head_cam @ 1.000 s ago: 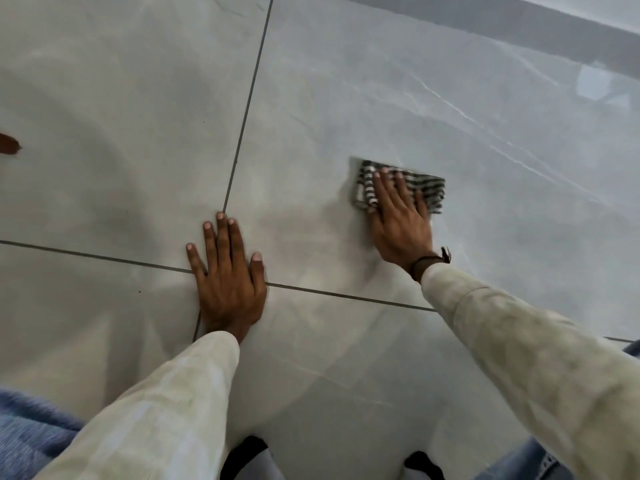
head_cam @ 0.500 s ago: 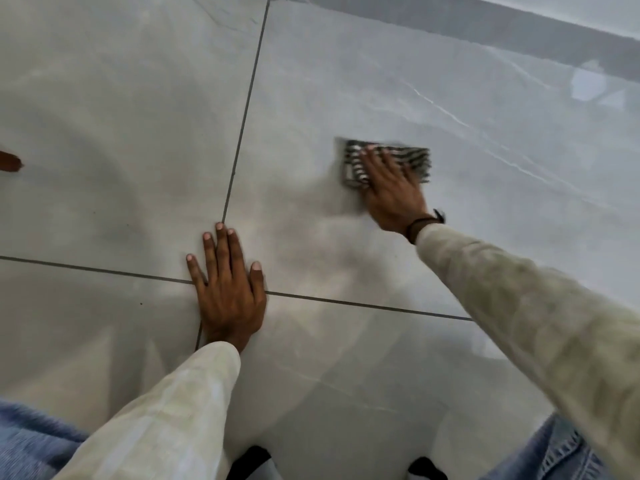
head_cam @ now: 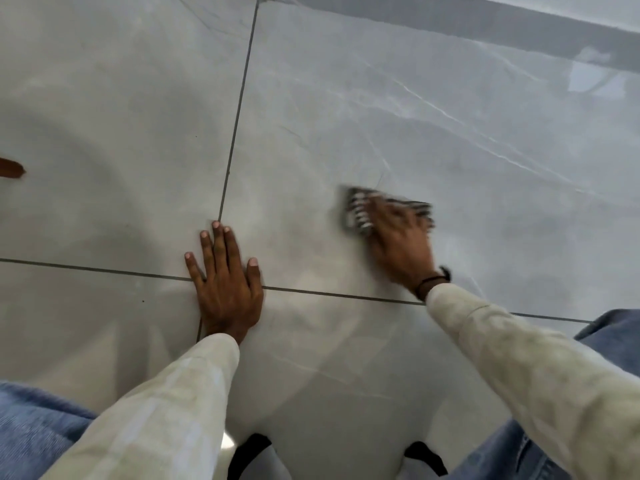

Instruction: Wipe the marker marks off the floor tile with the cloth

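A folded black-and-white striped cloth (head_cam: 356, 213) lies flat on the glossy grey marble floor tile (head_cam: 398, 109), blurred by motion. My right hand (head_cam: 398, 240) presses down on it with the fingers spread over its top, covering most of it. A thin dark line (head_cam: 381, 178) shows on the tile just beyond the cloth; whether it is marker or veining I cannot tell. My left hand (head_cam: 225, 278) rests flat on the floor where the grout lines cross, fingers together, holding nothing.
Dark grout lines (head_cam: 239, 109) divide the tiles. A grey skirting (head_cam: 467, 26) runs along the far wall. A small brown object (head_cam: 10, 168) pokes in at the left edge. My knees in blue jeans (head_cam: 31, 431) frame the bottom corners.
My right hand has slid the cloth back toward me across the tile after pushing it away half a second ago. The left hand stays planted.
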### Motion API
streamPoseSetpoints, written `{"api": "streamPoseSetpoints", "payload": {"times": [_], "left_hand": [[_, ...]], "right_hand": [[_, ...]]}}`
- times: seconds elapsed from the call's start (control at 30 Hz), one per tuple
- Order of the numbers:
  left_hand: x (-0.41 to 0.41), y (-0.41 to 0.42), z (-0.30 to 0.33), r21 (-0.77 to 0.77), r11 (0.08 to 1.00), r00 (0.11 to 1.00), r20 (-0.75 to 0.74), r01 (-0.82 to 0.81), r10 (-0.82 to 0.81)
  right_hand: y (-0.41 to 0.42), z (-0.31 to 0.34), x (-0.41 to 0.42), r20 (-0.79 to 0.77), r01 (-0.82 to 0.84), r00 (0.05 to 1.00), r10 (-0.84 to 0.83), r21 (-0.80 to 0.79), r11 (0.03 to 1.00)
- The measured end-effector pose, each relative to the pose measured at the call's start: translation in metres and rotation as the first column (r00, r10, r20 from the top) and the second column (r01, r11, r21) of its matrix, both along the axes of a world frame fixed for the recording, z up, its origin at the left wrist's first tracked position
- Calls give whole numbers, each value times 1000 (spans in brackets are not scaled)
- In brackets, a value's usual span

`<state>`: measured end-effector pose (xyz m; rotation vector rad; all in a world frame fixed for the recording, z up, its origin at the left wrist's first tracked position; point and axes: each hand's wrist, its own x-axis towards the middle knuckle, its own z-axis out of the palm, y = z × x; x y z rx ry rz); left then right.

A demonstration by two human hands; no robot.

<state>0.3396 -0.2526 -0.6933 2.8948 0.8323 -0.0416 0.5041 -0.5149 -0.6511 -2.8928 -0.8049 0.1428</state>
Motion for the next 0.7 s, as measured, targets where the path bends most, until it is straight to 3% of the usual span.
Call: {"api": "streamPoseSetpoints", "payload": {"times": [0.07,0.13,0.23,0.33,0.47,0.57,0.6,0.63,0.7], "left_hand": [[0,0,0,-4,1000,1000,-8,5,-5],[1,0,0,-2,1000,1000,-18,3,-3],[0,-1,2,4,1000,1000,-23,-2,2],[1,-1,1,11,1000,999,-42,7,-7],[1,-4,8,-17,1000,995,-105,1,-3],[16,-9,31,-227,970,987,-151,-85,51],[25,-13,46,-375,914,984,-144,-156,109],[35,-20,62,-568,784,968,-131,-249,213],[51,-38,114,-863,309,847,-217,-398,486]], "right_hand": [[-31,4,3,61,210,977,-206,-66,975],[-33,4,-15,99,295,954,-284,-110,949],[0,4,-41,88,305,950,-298,-80,949],[47,7,-57,25,175,984,-176,21,984],[104,15,-68,-200,194,967,-159,170,966],[124,30,-58,-512,387,832,-211,265,883],[126,39,-55,-619,482,748,-241,256,838],[124,48,-55,-705,569,659,-260,242,786],[120,80,-58,-839,714,484,-247,216,665]]}}
